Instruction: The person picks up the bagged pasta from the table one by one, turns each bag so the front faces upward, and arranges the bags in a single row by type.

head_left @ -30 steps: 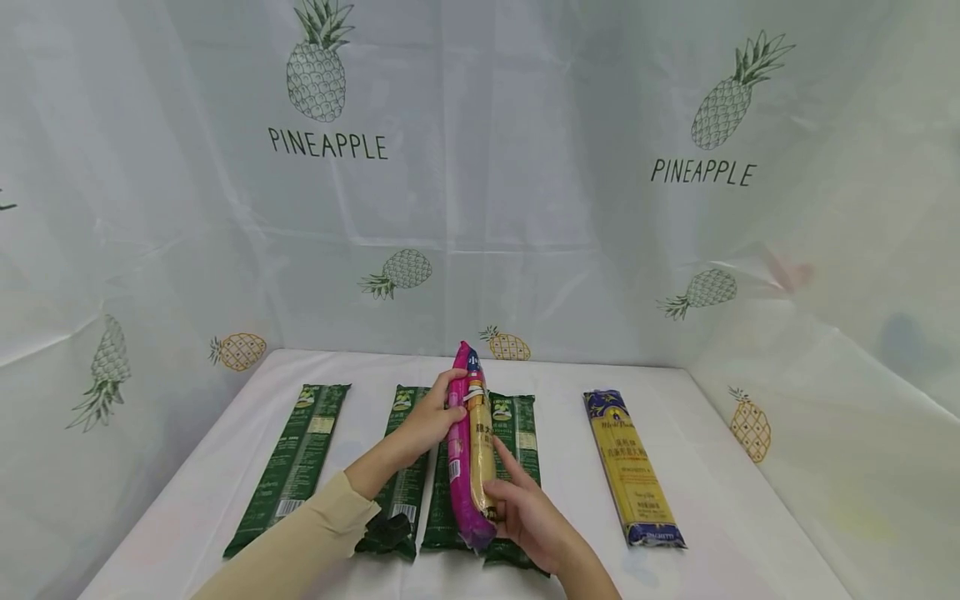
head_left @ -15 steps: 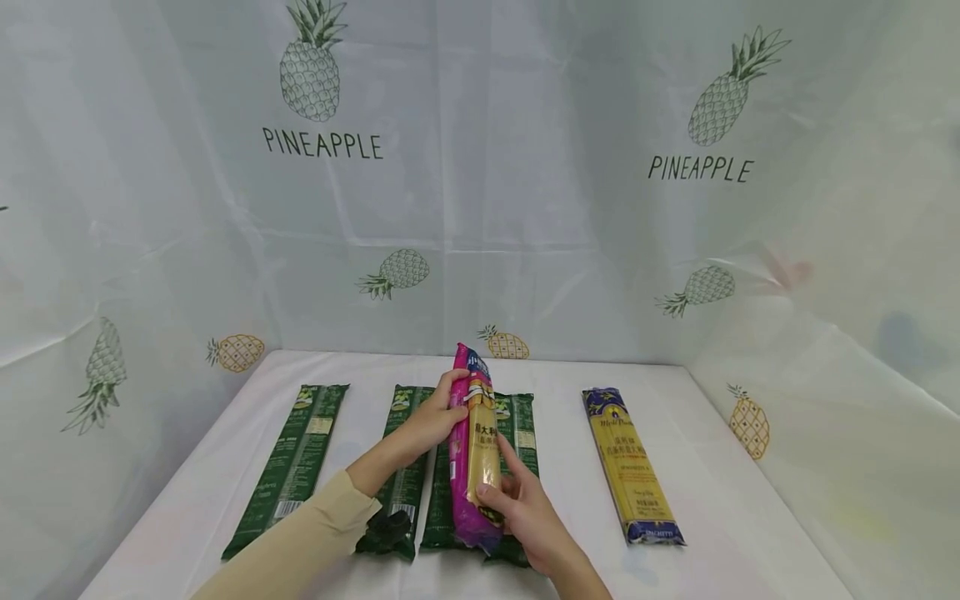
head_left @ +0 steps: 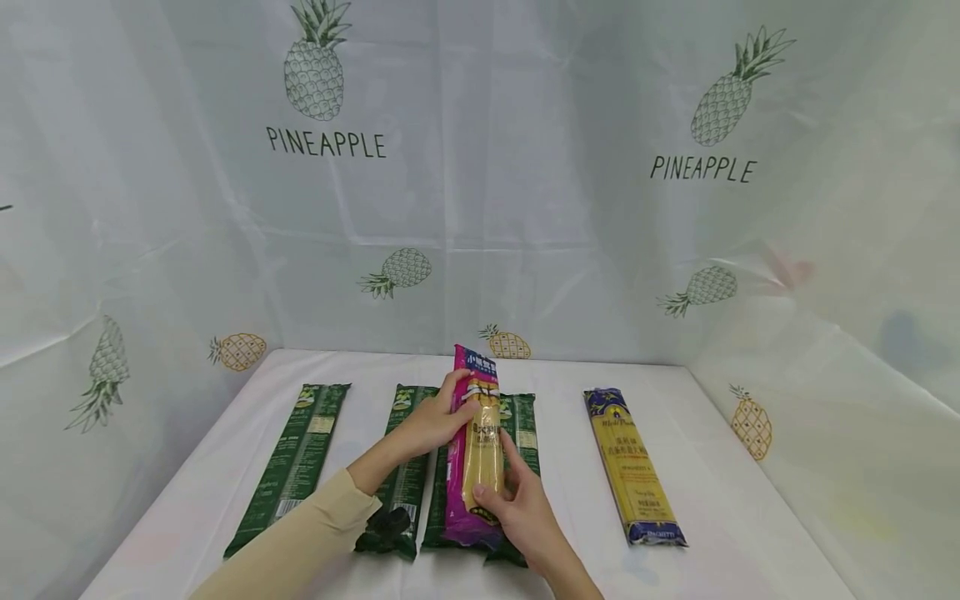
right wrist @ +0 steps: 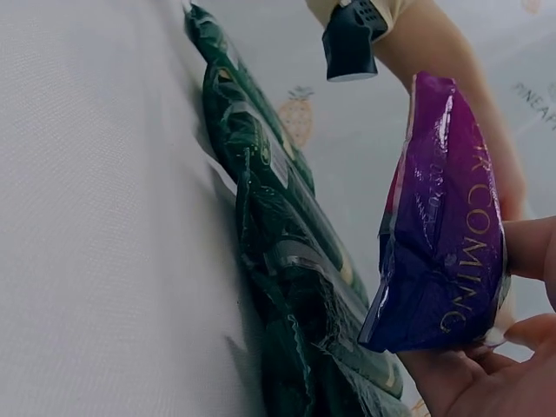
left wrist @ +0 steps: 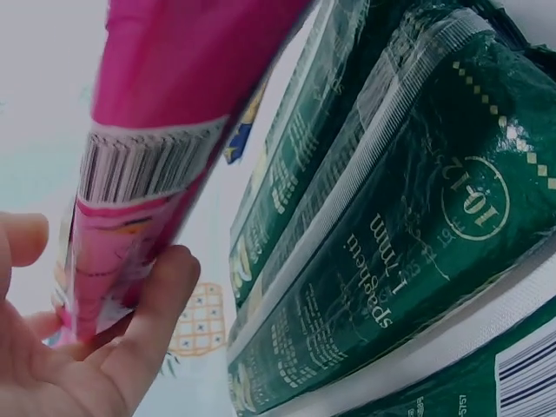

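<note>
While the left hand (head_left: 438, 421) is clamped round the upper part of a pink packet (head_left: 482, 454), the right hand (head_left: 527, 512) has its grip pinched on the lower end. Both hold it above green packets (head_left: 527, 433) on the white desk (head_left: 566, 450); a yellow packet (head_left: 634, 467) lies apart, further right.

A makeshift curtained booth is shown, its wider building left untold by the views. A white-draped table (head_left: 720, 483) is enclosed by creased, pineapple-print sheeting (head_left: 540, 208), which is hung behind it at twelve o'clock and along its sides at ten and two o'clock.
</note>
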`<control>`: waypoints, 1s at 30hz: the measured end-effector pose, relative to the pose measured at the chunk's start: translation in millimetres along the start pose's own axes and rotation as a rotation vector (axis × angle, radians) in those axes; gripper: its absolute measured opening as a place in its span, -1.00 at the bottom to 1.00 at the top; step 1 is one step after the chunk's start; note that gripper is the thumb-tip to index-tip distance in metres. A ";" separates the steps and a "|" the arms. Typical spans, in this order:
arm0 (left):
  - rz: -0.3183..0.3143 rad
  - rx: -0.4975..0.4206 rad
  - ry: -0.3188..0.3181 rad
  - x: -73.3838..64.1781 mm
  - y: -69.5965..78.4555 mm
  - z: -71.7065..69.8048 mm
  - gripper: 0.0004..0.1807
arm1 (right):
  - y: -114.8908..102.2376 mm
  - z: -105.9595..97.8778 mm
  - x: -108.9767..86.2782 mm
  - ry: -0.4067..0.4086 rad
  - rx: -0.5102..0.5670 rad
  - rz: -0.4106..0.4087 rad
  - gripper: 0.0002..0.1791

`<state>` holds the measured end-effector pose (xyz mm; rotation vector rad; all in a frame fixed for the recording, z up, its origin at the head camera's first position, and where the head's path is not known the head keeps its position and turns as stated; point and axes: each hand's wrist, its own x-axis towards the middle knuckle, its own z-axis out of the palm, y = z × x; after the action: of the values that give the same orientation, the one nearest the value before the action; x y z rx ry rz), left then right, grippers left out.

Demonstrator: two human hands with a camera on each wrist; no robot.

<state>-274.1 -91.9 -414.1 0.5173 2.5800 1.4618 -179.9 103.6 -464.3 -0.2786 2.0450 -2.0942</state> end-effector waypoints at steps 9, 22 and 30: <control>0.035 0.042 0.037 0.0 -2.1 1.1 -0.15 | -0.7 6.2 0.9 0.054 -0.123 -0.036 0.06; -0.010 -0.096 0.063 1.4 -9.0 2.9 -0.27 | -4.1 5.0 1.5 0.060 -0.209 -0.011 0.06; -0.046 -0.193 0.077 1.1 -10.4 1.8 -0.28 | -5.5 1.4 2.5 0.023 -0.246 0.026 0.00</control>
<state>-277.0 -95.0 -423.8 0.3817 2.4519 1.7234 -182.0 101.7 -458.8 -0.2640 2.3079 -1.8383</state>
